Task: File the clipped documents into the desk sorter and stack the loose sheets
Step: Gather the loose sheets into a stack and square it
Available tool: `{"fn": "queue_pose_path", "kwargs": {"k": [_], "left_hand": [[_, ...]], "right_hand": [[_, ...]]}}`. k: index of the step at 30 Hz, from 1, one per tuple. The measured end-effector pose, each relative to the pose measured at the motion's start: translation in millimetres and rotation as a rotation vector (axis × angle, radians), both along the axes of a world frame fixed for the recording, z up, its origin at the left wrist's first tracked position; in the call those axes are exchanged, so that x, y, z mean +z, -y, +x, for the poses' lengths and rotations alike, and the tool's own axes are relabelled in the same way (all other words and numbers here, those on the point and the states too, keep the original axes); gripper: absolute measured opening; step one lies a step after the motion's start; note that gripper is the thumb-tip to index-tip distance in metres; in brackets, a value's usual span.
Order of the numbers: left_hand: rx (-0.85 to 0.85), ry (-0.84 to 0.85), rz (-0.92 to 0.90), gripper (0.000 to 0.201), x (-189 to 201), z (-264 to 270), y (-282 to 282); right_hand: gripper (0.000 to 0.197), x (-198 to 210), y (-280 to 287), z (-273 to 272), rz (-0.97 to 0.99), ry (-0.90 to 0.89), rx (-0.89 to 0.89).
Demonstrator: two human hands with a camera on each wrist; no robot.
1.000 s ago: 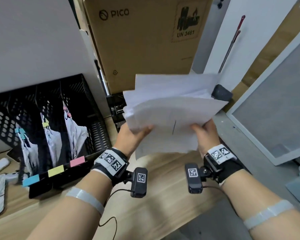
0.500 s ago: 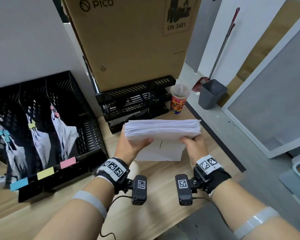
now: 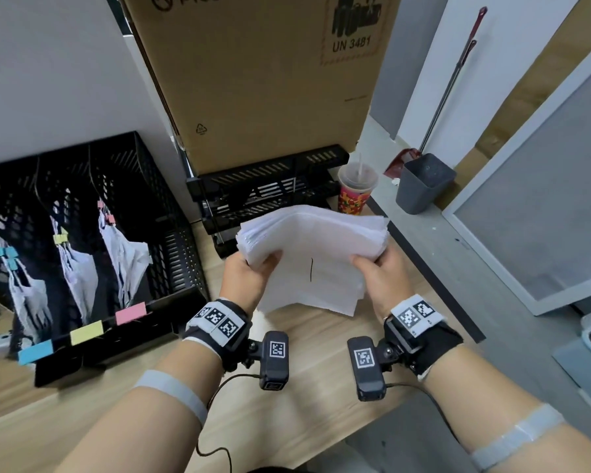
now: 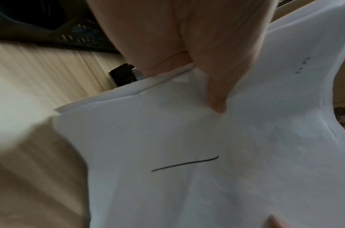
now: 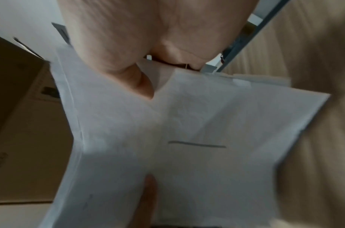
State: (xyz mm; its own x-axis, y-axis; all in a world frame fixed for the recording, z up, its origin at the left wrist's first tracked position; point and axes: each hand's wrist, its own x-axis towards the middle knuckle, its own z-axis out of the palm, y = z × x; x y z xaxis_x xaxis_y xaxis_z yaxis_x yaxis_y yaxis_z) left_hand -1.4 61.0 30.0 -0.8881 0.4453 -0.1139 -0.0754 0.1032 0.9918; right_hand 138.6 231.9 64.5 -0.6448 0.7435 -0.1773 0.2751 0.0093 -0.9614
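Both hands hold a thick stack of loose white sheets (image 3: 313, 247) upright above the wooden desk (image 3: 287, 397), its lower edge near the desktop. My left hand (image 3: 253, 271) grips the stack's left side and my right hand (image 3: 376, 271) grips its right side. A short black pen line marks the near sheet (image 4: 185, 165) (image 5: 197, 144). At the left stands the black mesh desk sorter (image 3: 93, 233) with blue, yellow and pink labels. Three clipped documents (image 3: 123, 250) stand in its slots.
A black stacked letter tray (image 3: 267, 189) sits behind the sheets under a large cardboard box (image 3: 260, 73). A lidded drink cup (image 3: 355, 189) stands right of the tray. On the floor to the right are a grey bin (image 3: 423, 182) and a broom handle (image 3: 454, 76).
The fanned sheets have been gathered into a squared stack and lowered from chest height towards the desk. Both hands kept their hold at the sides.
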Motion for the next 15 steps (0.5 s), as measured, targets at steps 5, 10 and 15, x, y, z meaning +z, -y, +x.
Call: {"fn": "queue_pose_path", "kwargs": {"k": [5,10,15], "left_hand": [[-0.090,0.071,-0.110,0.031,-25,8,4],[-0.084,0.094,-0.141,0.013,-15,0,3],[-0.083,0.135,-0.020,0.036,23,-12,17]], "right_hand": [[0.038,-19,17,11,-0.010,0.122,0.164],[0.020,-20,3,12,0.099,0.571,0.421],[0.054,-7,-1,-4,0.180,0.581,0.692]]}}
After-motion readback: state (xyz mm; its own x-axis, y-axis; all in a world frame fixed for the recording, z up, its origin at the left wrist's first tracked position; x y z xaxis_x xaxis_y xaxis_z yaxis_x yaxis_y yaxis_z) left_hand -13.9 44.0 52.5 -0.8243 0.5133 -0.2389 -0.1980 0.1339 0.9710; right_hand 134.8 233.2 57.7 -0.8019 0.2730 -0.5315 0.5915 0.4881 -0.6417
